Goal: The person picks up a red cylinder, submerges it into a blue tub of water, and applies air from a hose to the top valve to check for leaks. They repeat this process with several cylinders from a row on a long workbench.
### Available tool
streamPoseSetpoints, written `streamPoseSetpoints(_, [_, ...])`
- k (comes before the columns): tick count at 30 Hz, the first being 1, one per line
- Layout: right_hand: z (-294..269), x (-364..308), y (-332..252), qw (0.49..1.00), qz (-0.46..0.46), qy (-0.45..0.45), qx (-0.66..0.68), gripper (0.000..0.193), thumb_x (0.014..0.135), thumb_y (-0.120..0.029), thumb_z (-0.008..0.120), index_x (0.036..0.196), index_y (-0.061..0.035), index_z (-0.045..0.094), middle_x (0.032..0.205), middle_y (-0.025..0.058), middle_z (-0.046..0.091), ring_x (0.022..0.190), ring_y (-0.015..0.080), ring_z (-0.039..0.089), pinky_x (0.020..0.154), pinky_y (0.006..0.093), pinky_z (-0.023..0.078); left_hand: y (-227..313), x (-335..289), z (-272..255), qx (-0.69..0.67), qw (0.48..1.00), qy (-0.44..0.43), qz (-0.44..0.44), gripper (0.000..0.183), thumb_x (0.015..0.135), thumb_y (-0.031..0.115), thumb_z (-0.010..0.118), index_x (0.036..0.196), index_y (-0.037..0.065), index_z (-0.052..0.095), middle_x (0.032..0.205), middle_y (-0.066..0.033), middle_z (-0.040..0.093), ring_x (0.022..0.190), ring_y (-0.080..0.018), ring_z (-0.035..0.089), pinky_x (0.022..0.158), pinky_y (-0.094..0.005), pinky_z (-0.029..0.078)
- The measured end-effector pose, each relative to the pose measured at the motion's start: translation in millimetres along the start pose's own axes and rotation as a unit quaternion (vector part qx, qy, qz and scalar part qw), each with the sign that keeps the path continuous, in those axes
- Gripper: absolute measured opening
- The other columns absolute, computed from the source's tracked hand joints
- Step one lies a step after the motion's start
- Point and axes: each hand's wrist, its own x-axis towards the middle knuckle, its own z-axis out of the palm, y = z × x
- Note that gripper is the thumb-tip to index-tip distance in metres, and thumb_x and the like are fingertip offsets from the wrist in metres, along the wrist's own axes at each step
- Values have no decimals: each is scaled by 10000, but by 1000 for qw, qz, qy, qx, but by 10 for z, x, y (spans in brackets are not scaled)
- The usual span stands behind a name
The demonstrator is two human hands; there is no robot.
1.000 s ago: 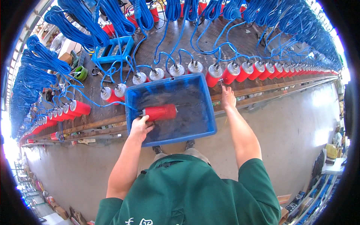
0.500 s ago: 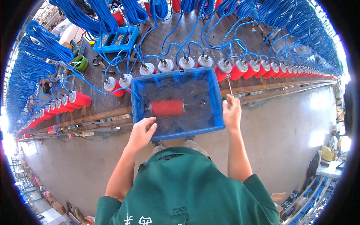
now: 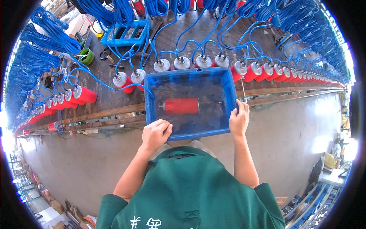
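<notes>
A blue plastic bin (image 3: 233,91) is in front of me at the bench edge, holding what looks like dark, clear liquid. A red cylinder (image 3: 181,106) lies sideways in it, with a thin rod at its right end. A blue cable (image 3: 126,87) runs over the bin's back left corner. My left hand (image 3: 155,135) is curled at the near left rim, its thumb toward the inside. At the right rim my right hand (image 3: 239,119) grips the bin, thumb inside. Just beyond its fingertips a thin metal rod (image 3: 244,90) hangs at the bench edge, below a red cylinder.
Red cylinders with metal caps (image 3: 240,68) line the bench edge on both sides. Coiled blue cables (image 3: 274,21) hang along the back. On the dark bench (image 3: 173,38) are a blue crate (image 3: 131,34), a green tape roll (image 3: 87,57) and scissors (image 3: 106,56).
My right hand has let go of the metal rod and moved to the bin's right rim. The fingers of my left hand have curled in at the near rim. The whole view has shifted slightly.
</notes>
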Motion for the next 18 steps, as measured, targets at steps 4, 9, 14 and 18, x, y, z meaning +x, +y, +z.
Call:
streamPoseSetpoints(4, [18,0,6,1000,7,1,6,430,922,31,598,1341,-4,683,1296,162,641,1243,377,605,1103,455,494,-2,-5,2,-6,1000,7,-6,130,960,164,755,902,50,779,945,-81,786,827,-297,762,728,-387,604])
streamPoseSetpoints(9, [13,9,46,1000,10,-3,22,428,918,39,606,1337,2,684,1292,168,644,1247,382,607,1114,453,486,-21,-14,18,2,1000,5,0,142,965,180,755,910,51,779,941,-80,778,817,-300,755,719,-389,600])
streamPoseSetpoints(14, [13,14,44,999,10,-4,34,423,920,38,608,1335,5,684,1294,171,645,1247,385,610,1120,451,481,-3,-16,4,6,1000,6,0,152,968,191,754,909,54,780,944,-78,777,816,-303,753,716,-394,598])
streamPoseSetpoints(18, [22,14,56,999,12,-2,29,422,923,37,607,1337,6,683,1294,172,645,1247,385,611,1121,450,480,2,-19,2,12,1000,8,4,165,974,203,750,904,56,776,943,-77,775,814,-306,751,711,-398,597])
